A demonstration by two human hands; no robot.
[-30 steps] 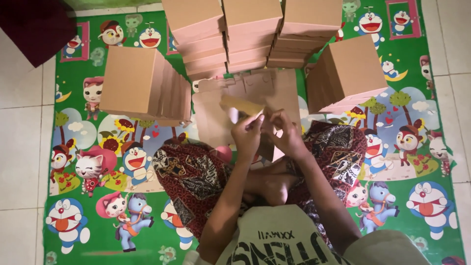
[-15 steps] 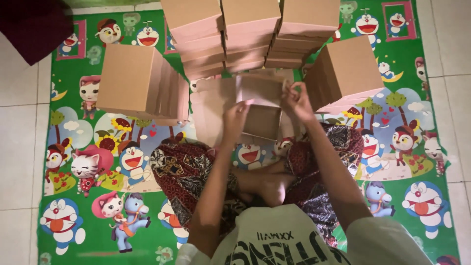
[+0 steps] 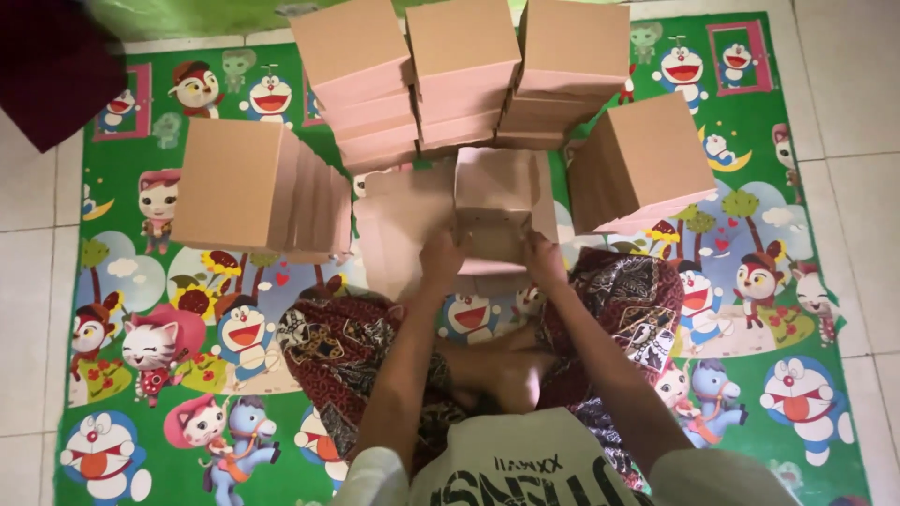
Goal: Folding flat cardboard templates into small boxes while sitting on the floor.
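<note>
Cardboard box (image 3: 500,201), brown and partly folded, sits at the middle of the play mat (image 3: 141,375), just in front of the person's knees, resting on a flat cardboard sheet (image 3: 398,230) that lies on the mat to its left.

Play mat: green, printed with cartoon animals and figures, spread on a pale tiled floor (image 3: 28,281). It carries everything else.

Far edge of mat: three stacks of finished boxes (image 3: 459,66), side by side, each several boxes high, lids up.

Left of centre: a row of boxes on edge (image 3: 253,187), packed face to face. Right of centre: a second such row (image 3: 642,159), tilted toward the middle. The held box lies between these two rows and just near of the three stacks.

Far left corner: a dark maroon cloth (image 3: 52,70), half on the mat, half on the floor.

Near edge: the person sits cross-legged in patterned dark red trousers (image 3: 328,347).

Left hand (image 3: 439,258): fingers curled, gripping the near left side of the box. Right hand (image 3: 544,258): fingers curled, gripping the near right side. Both hands closed on the box; fingertips partly hidden by the cardboard.
</note>
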